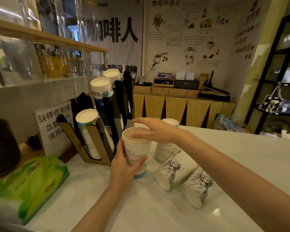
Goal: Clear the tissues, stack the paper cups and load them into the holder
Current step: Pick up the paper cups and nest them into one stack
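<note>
An upside-down stack of white paper cups (136, 152) stands on the white counter (241, 156), and my left hand (124, 166) grips its side. My right hand (155, 130) lies flat across its top with the fingers spread. Behind my right wrist stands a second upside-down stack of cups (165, 149). Two cups printed with a statue lie on their sides: one (172, 169) beside the held stack, one (197, 187) nearer to me. The cardboard cup holder (97, 144) stands to the left with cup stacks in its slots.
A green pack of tissues (28, 183) lies at the counter's left front. A white printed sign (54, 126) leans behind the holder. A glass partition (40, 47) rises at the left. A wooden cabinet (182, 108) and a dark shelf (278, 72) stand beyond the counter.
</note>
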